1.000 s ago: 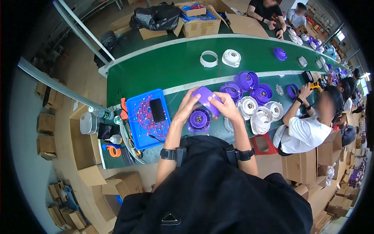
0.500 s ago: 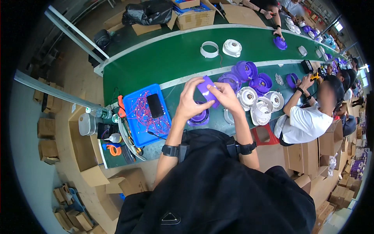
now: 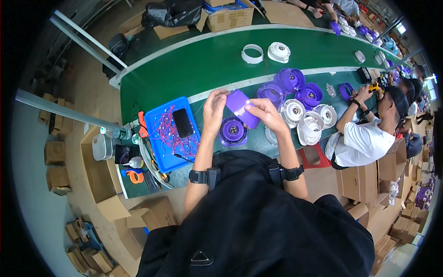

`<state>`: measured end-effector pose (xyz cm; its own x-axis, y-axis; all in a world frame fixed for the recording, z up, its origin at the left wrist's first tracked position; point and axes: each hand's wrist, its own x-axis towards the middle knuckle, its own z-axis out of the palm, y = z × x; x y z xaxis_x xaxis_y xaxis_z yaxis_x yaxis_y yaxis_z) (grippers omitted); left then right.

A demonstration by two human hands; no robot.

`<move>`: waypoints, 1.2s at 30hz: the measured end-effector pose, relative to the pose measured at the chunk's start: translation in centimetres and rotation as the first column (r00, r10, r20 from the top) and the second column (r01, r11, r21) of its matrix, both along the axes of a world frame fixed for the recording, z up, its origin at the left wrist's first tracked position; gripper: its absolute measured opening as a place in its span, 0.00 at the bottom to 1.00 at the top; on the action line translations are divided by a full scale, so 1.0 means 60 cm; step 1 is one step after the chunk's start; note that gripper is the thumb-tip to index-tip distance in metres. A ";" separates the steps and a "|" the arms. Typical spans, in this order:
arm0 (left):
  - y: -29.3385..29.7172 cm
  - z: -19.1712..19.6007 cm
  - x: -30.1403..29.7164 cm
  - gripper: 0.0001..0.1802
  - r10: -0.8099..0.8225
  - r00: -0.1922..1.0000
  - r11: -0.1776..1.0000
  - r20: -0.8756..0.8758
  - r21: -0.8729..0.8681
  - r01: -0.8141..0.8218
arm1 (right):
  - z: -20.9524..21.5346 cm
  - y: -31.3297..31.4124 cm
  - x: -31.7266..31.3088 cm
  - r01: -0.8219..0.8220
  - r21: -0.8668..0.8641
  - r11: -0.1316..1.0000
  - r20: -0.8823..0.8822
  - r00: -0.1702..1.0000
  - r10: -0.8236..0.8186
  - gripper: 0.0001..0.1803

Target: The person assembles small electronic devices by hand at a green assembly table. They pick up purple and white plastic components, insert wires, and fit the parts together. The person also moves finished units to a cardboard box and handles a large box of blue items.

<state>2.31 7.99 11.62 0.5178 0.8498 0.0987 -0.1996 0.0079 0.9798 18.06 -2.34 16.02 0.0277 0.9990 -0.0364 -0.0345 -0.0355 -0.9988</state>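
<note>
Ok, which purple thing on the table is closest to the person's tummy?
The round purple housing sitting apart, just in front of the black top. The other purple pieces on the table are farther away, to the right.

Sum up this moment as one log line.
right hand: holding curved purple part; left hand: at its edge; nearby: round purple housing, blue tray

The curved part (image 3: pixel 242 109) is of plain purple, and the round housing (image 3: pixel 233 132) is purple also, with a darker centre. The tray (image 3: pixel 167 163) is bright blue; its wires (image 3: pixel 167 131) are mostly pinkish red, and the flat device (image 3: pixel 184 123) is black. Both the table (image 3: pixel 255 139) and the belt (image 3: pixel 184 69) are green. The ring (image 3: pixel 253 60) is white. The stool (image 3: pixel 324 159) is red. The garment (image 3: pixel 267 226) is black, with a pale triangular outline.
</note>
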 end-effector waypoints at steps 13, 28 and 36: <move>-0.007 0.012 0.000 0.19 -0.086 0.994 0.996 0.070 -0.009 0.087 | -0.013 0.004 0.002 0.122 0.025 0.992 -0.052 0.991 -0.121 0.17; 0.021 -0.010 -0.045 0.28 -0.292 0.956 0.935 0.028 -0.200 0.292 | -0.024 0.001 0.022 0.190 -0.053 0.980 -0.657 0.732 -0.178 0.16; 0.083 -0.032 -0.101 0.19 -0.544 0.830 0.751 0.120 -0.371 0.546 | -0.122 0.061 0.008 0.096 -0.288 0.953 -0.723 0.630 -0.283 0.11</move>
